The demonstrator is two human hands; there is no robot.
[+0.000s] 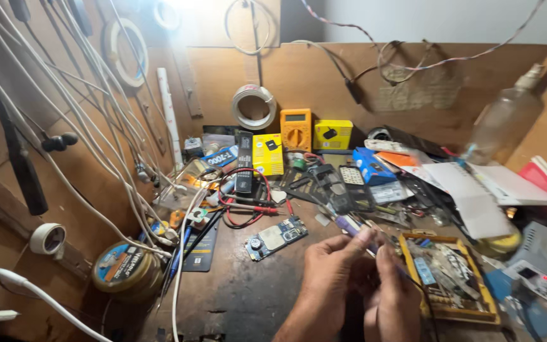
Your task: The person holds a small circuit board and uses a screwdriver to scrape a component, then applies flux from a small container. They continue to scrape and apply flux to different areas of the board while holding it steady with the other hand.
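Hands, left (332,273) and right (392,292), grip closed together on thin purple-handled tool (349,227).

our left hand (327,275) and right hand (392,292) meet low over the workbench's front edge, fingers curled, fingertips pinched together.

Your left hand (327,278) and right hand (392,292) meet low over the wooden workbench (248,297), fingers pinched together on a thin purple-tipped tool (348,225) that angles up-left. What else sits between the fingers, can't tell. A small circuit board (276,237) lies just up-left of the hands. A yellow-framed tray of parts (449,278) is just beside your right hand. The yellow multimeter (295,129) stands against the back wall, with a clear bottle (504,117) at far right.
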